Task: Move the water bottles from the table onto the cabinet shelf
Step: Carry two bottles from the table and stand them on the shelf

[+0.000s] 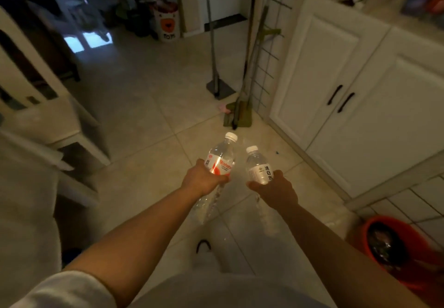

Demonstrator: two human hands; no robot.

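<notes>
At the bottom of the frame two bare forearms are reaching forward over a tiled floor, and each hand is carrying a bottle near the centre. The left hand is wrapping its fingers round the red-labelled bottle at the label band, cap pointing toward the upper part of the frame. Just beside it, apart by a narrow gap, the right hand is curling round the white-labelled bottle, gripping at the lower part of its label. Both bottles are being held in the air, tilted away from the person, their bases hidden behind the hands and forearms.

They are looking full of clear water, so each is probably moderately heavy for its size; the thin plastic walls will likely give under a hard squeeze, and the smooth film label may be slippery. The mid-body hold looks sound; the neck below the cap would be the other firm place.

At lower right an orange bucket is sitting on the floor. Beyond the bottles, right of centre, a mop is leaning by white cabinet doors with black handles. The shelf itself is barely showing at upper right.
</notes>
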